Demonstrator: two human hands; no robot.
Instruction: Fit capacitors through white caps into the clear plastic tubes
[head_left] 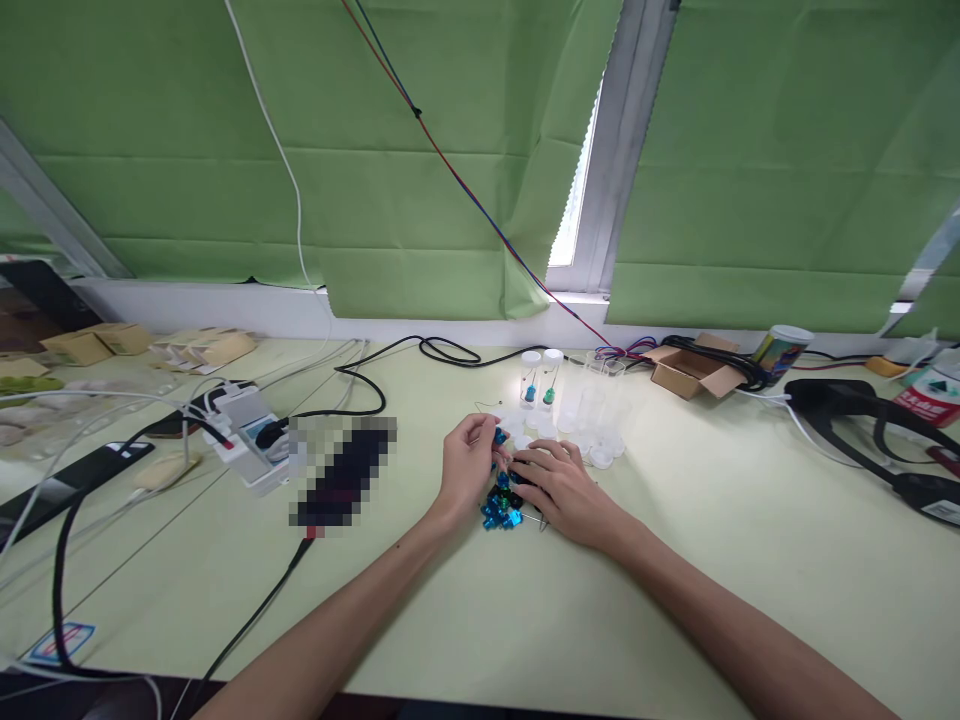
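My left hand (466, 462) is closed in a pinch on a small shiny blue piece with a thin wire (500, 436). Beside it, my right hand (561, 492) lies palm down, fingers apart, touching the edge of a pile of small shiny blue pieces (501, 516); some green and dark pieces are mixed in. The right fingers partly cover the pile. Behind the hands stand two clear capped tubes, one with a blue piece inside (530, 382) and the other with a green piece (551, 380). Several white caps (604, 446) and an uncapped clear tube (592, 408) are to the right.
On the left are a white power strip (251, 430), a blurred-out dark device (345, 475) and many cables. A small cardboard box (691, 368), a can (780, 352) and a black headset-like device (847, 425) sit at the right. Green blinds (420, 200) hang behind the table (405, 640).
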